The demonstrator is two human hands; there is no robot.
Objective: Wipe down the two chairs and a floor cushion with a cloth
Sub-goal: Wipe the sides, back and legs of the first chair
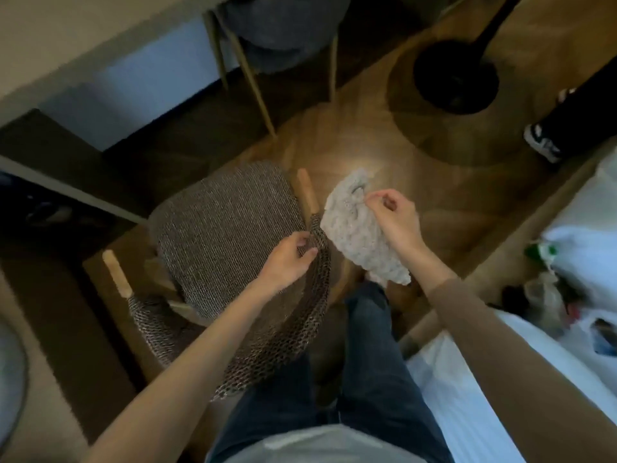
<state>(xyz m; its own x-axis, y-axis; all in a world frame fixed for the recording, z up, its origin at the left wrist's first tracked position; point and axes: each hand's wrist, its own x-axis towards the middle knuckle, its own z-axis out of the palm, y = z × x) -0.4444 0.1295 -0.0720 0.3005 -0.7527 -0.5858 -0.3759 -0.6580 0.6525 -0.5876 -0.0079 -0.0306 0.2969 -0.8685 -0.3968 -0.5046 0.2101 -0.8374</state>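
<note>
Jeans (pixel 374 362) between woven chair (pixel 227 235) and white bed (pixel 467 412), cloth (pixel 360 235) beyond

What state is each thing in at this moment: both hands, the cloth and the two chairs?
woven chair: upright on the floor, seat bare.
grey chair: upright farther off, untouched.
cloth: crumpled, held up beside the woven chair, off its seat.
left hand: grips the woven chair's backrest rim.
right hand: holds the cloth, fingers pinching it.
</note>
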